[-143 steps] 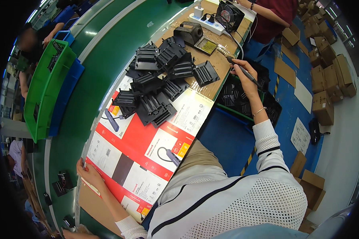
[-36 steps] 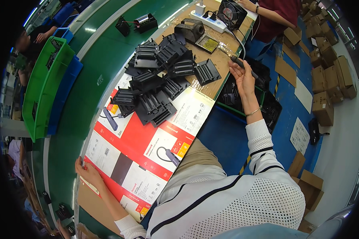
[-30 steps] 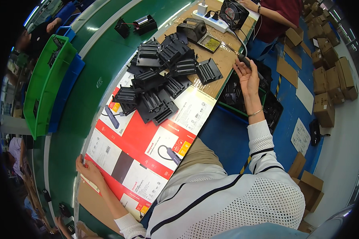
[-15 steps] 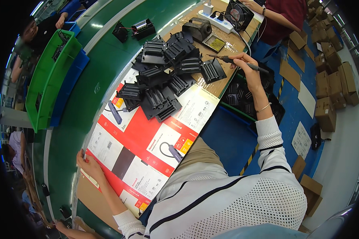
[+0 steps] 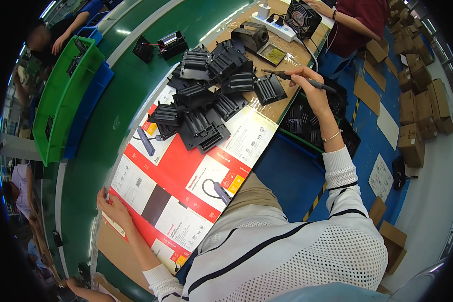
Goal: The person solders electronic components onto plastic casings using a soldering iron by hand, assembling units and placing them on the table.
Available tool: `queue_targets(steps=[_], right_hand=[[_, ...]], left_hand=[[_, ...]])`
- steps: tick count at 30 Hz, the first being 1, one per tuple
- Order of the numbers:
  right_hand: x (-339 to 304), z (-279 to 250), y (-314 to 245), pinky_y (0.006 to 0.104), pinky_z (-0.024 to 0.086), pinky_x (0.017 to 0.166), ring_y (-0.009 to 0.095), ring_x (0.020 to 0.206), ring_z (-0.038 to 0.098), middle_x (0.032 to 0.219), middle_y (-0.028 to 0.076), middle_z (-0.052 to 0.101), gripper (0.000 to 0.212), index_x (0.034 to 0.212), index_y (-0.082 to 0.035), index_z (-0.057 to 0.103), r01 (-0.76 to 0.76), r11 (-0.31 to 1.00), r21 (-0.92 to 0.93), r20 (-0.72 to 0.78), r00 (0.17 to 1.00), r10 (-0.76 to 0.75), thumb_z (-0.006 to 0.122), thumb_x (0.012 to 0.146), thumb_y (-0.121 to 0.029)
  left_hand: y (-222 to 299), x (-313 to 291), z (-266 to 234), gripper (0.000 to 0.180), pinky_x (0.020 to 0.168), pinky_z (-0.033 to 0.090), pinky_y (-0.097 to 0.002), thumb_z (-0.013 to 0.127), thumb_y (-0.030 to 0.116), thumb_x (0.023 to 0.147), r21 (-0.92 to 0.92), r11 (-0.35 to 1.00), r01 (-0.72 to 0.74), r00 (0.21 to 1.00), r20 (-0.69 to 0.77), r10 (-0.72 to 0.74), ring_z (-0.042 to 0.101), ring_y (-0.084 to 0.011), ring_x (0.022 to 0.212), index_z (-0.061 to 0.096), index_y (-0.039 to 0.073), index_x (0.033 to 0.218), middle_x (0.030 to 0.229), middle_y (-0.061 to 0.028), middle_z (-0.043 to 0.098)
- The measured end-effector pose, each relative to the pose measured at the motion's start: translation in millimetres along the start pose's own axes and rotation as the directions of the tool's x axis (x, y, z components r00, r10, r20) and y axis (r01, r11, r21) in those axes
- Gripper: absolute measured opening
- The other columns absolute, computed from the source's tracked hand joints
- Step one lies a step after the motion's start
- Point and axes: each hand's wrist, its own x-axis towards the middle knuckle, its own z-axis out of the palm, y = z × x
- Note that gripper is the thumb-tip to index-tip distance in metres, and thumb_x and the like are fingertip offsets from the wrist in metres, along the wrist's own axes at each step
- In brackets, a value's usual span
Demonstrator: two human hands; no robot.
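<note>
Black soldering iron (image 5: 283,75), partly covered, held by right fingers (image 5: 299,71), left fingers (image 5: 102,198) at edge of printed sheet (image 5: 173,168), grip unclear

A person in maroon (image 5: 363,20) — cut off by the top edge; some piled black holders (image 5: 192,95) — partly hidden.

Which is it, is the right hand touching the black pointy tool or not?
Touching: the head view shows the right hand wrapped around the black pointy tool, which sticks out on both sides.
</note>
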Motion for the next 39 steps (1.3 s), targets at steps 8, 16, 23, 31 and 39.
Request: queue_targets(steps=[8,16,23,31,39], right_hand=[[7.6,-2.4,-4.4,0.0232,0.046,0.076,0.013,0.076,0.058,0.082,0.007,0.066,0.021,0.100,0.002,0.071,0.037,0.999,-0.021,-0.023,0.999,-0.037,0.057,0.092,-0.010],[2.0,4.1,-7.6,0.0240,0.047,0.073,0.014,0.074,0.060,0.088,0.006,0.067,0.020,0.104,0.000,0.071,0.060,0.998,0.021,-0.157,0.986,-0.056,0.059,0.094,-0.013],[-34.0,35.6,-61.5,0.0261,0.049,0.078,0.013,0.081,0.061,0.091,0.007,0.067,0.024,0.111,-0.002,0.069,0.231,0.973,0.005,-0.265,0.938,-0.221,0.050,0.100,-0.010],[-86.3,81.4,-80.6,0.0274,0.049,0.074,0.016,0.077,0.058,0.100,0.008,0.067,0.021,0.109,-0.004,0.070,0.445,0.856,-0.264,0.062,0.893,-0.445,0.059,0.092,0.000],[-98.1,96.4,-60.7,0.0283,0.048,0.066,0.019,0.072,0.057,0.104,0.010,0.066,0.031,0.106,-0.007,0.074,0.562,0.748,-0.353,0.188,0.826,-0.531,0.065,0.080,0.008]], left_hand=[[-0.9,4.9,7.3,0.037,0.104,0.046,-0.0379,0.049,0.015,0.101,-0.033,0.999,-0.026,1.000,-0.006,0.026,0.054,-0.0323,0.124,0.054,0.001,0.135,0.137,-0.0194,0.051],[-29.1,8.6,3.3,0.039,0.104,0.043,-0.0367,0.053,0.004,0.091,0.001,0.993,-0.120,0.990,-0.079,0.119,0.056,-0.0311,0.116,0.057,0.000,0.130,0.131,-0.0171,0.056],[52.4,48.9,23.5,0.033,0.089,0.050,-0.0335,0.057,0.003,0.091,-0.290,0.926,-0.241,0.970,-0.043,0.239,0.063,-0.0248,0.103,0.063,0.006,0.123,0.119,-0.0104,0.063],[180.9,73.1,63.2,0.022,0.083,0.052,-0.0319,0.059,0.015,0.095,-0.454,0.838,-0.302,0.843,0.282,0.457,0.068,-0.0237,0.092,0.068,0.002,0.111,0.106,-0.0095,0.073],[176.9,25.3,65.6,0.032,0.084,0.051,-0.0303,0.062,0.018,0.096,-0.607,0.781,-0.145,0.727,0.471,0.500,0.067,-0.0220,0.096,0.066,0.001,0.122,0.110,-0.0121,0.072]])
